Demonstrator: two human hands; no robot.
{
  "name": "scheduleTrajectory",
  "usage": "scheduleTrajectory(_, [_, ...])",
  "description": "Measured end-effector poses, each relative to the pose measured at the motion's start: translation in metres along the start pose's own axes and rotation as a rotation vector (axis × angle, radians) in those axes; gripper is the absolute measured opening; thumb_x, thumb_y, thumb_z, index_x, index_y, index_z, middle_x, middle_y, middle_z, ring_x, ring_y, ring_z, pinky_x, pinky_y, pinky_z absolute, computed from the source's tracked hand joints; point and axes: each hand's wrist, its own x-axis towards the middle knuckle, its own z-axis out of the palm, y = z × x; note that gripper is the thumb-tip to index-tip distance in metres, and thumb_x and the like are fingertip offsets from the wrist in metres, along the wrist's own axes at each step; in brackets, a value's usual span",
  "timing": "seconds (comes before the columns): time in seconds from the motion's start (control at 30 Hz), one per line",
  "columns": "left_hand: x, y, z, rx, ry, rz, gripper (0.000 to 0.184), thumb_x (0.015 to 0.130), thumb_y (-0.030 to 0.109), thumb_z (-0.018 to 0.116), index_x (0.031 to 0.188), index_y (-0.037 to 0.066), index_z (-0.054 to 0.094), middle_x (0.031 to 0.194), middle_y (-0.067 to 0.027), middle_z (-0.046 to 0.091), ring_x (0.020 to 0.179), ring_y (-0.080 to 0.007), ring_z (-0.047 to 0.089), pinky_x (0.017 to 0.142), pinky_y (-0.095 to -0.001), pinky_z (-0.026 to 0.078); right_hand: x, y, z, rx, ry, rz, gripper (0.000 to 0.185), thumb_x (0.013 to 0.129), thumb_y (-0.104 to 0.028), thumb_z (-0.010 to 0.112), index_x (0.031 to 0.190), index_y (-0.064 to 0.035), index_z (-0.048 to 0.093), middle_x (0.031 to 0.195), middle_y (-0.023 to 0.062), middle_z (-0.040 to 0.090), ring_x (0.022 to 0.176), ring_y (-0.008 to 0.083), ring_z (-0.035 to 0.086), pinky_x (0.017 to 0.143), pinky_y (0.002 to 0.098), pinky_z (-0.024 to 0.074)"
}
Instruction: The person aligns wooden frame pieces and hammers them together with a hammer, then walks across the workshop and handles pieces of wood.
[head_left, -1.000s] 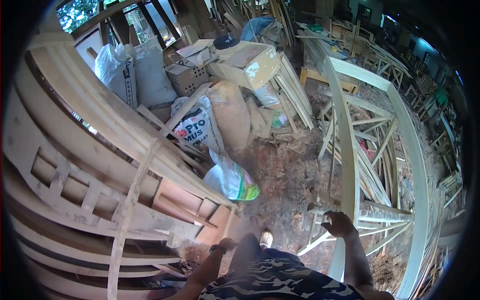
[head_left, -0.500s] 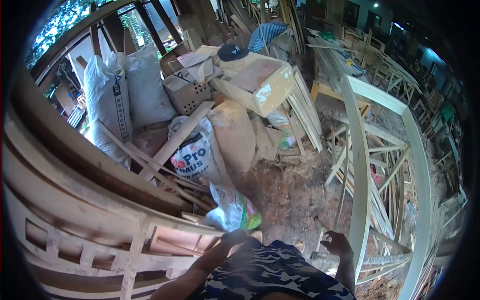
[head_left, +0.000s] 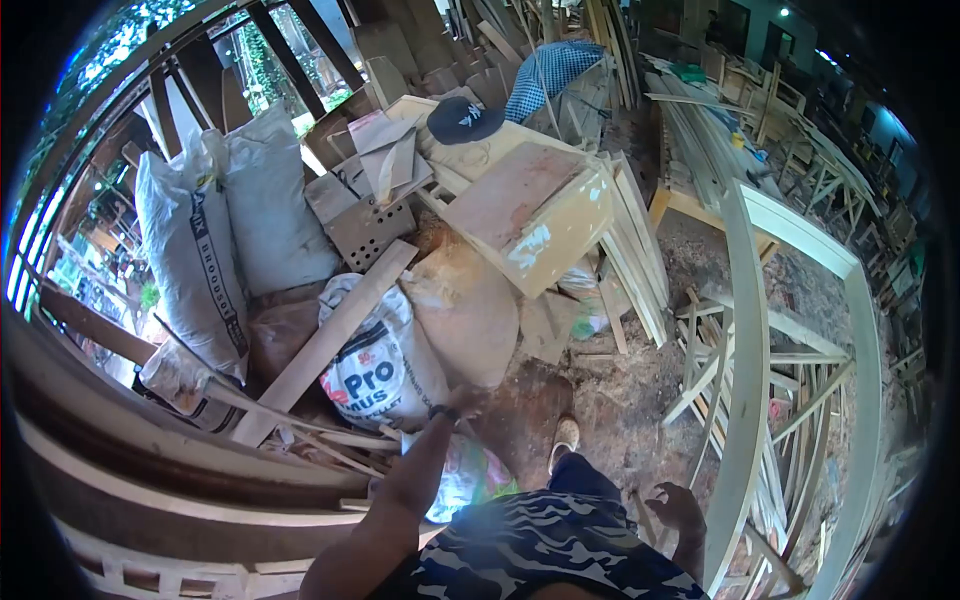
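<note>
My left hand (head_left: 462,400) is stretched forward, with a dark band at the wrist. It hangs in front of a white printed sack (head_left: 375,375) and above a smaller white and green plastic bag (head_left: 465,470). Its fingers are blurred against the brown floor, so their pose is unclear. My right hand (head_left: 677,507) is low at my right side, fingers bent and apart with nothing between them. Just right of it stands a pale wooden frame (head_left: 745,400); I see no grip on it.
One shod foot (head_left: 567,432) is on the dusty floor (head_left: 610,400). Ahead are a wooden cabinet piece (head_left: 530,210), a dark cap (head_left: 465,120), tall white sacks (head_left: 275,200) and a leaning plank (head_left: 335,335). Timber lies stacked under the frame at right. A curved wooden piece (head_left: 200,480) runs along the left.
The view has shifted forward, and a foot now shows ahead. My left hand has moved up and forward, away from the wooden piece at left. My right hand stays low, its fingers still bent.
</note>
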Motion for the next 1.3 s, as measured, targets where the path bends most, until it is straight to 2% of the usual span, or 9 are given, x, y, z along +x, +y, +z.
scheduleTrajectory(0.03, [0.018,-0.023,-0.013,-0.417,0.043,-0.025,0.040,0.096,0.025,0.042,0.134,0.015,0.046,0.130,-0.0119,0.055,0.099,-0.0418,0.060,0.083,-0.0563,0.048,0.015,-0.002,-0.013,-0.039,-0.004,0.010,0.047,0.076,-0.031,0.075,0.112,-0.0036,0.063,0.098,0.0181,0.069,0.087,0.0310,0.068,0.078,0.0385,0.0537])
scheduleTrajectory(0.07, [0.047,-0.051,-0.031,-0.251,0.052,-0.106,0.041,0.098,0.026,0.035,0.136,0.012,0.039,0.129,-0.0127,0.055,0.095,-0.0452,0.060,0.076,-0.0577,0.048,0.030,-0.004,-0.028,-0.080,-0.005,0.018,0.047,0.076,-0.031,0.075,0.112,-0.0036,0.063,0.098,0.0181,0.069,0.087,0.0304,0.068,0.077,0.0382,0.0539])
scheduleTrajectory(0.13, [0.067,0.001,-0.073,-0.846,0.499,-0.532,0.051,0.079,0.024,0.075,0.122,0.007,0.055,0.087,-0.0079,0.066,0.067,-0.0216,0.064,0.055,-0.0356,0.052,0.068,-0.003,-0.060,-0.078,-0.015,-0.015,0.047,0.076,-0.031,0.075,0.113,-0.0039,0.063,0.098,0.0177,0.069,0.085,0.0287,0.069,0.076,0.0378,0.0541])
scheduleTrajectory(0.2, [0.071,0.047,-0.119,-0.895,0.793,-0.290,0.053,0.083,0.026,0.073,0.125,0.002,0.052,0.083,-0.0094,0.065,0.059,-0.0194,0.063,0.048,-0.0325,0.049,0.105,-0.002,-0.089,0.026,-0.055,-0.009,0.047,0.076,-0.032,0.076,0.111,-0.0052,0.063,0.095,0.0177,0.070,0.087,0.0309,0.069,0.080,0.0383,0.0541])
scheduleTrajectory(0.47, [0.087,0.173,-0.291,0.005,1.413,-0.249,0.076,0.082,0.043,0.070,0.132,-0.006,0.042,0.116,-0.0280,0.060,0.106,-0.0405,0.059,0.089,-0.0411,0.048,0.221,-0.012,-0.185,-0.133,0.165,-0.104,0.037,0.079,-0.018,0.071,0.110,0.0010,0.062,0.091,0.0179,0.070,0.087,0.0303,0.069,0.079,0.0380,0.0529])
scheduleTrajectory(0.63, [0.101,0.186,-0.404,0.254,1.437,-0.203,0.092,0.077,0.052,0.072,0.138,-0.006,0.033,0.125,-0.0308,0.053,0.116,-0.0419,0.053,0.097,-0.0449,0.043,0.235,-0.030,-0.181,-0.098,0.113,-0.063,0.038,0.077,-0.022,0.073,0.107,-0.0006,0.063,0.089,0.0165,0.070,0.086,0.0297,0.069,0.076,0.0390,0.0535])
scheduleTrajectory(0.87, [0.151,0.166,-0.527,0.339,1.194,-0.654,0.108,0.071,0.068,0.065,0.146,0.003,0.022,0.147,-0.0249,0.031,0.133,-0.0426,0.036,0.109,-0.0474,0.033,0.216,-0.052,-0.141,-0.176,0.145,0.095,0.040,0.077,-0.024,0.076,0.107,-0.0020,0.064,0.084,0.0158,0.070,0.075,0.0290,0.069,0.068,0.0372,0.0542])
scheduleTrajectory(1.0, [0.163,0.181,-0.547,0.368,1.080,-0.824,0.102,0.073,0.062,0.065,0.147,0.007,0.023,0.141,-0.0220,0.038,0.130,-0.0419,0.040,0.107,-0.0476,0.035,0.221,-0.078,-0.120,0.259,0.000,0.268,0.035,0.080,-0.012,0.074,0.110,-0.0006,0.060,0.079,0.0121,0.069,0.059,0.0161,0.066,0.050,0.0300,0.0524])
scheduleTrajectory(1.3, [0.118,0.130,-0.584,0.478,1.147,-0.850,0.070,0.080,0.043,0.063,0.137,0.008,0.041,0.115,-0.0225,0.061,0.102,-0.0417,0.060,0.089,-0.0481,0.048,0.251,-0.117,-0.120,0.162,-0.031,0.326,0.037,0.081,-0.011,0.070,0.113,0.0044,0.058,0.086,0.0189,0.068,0.067,0.0208,0.068,0.055,0.0323,0.0549])
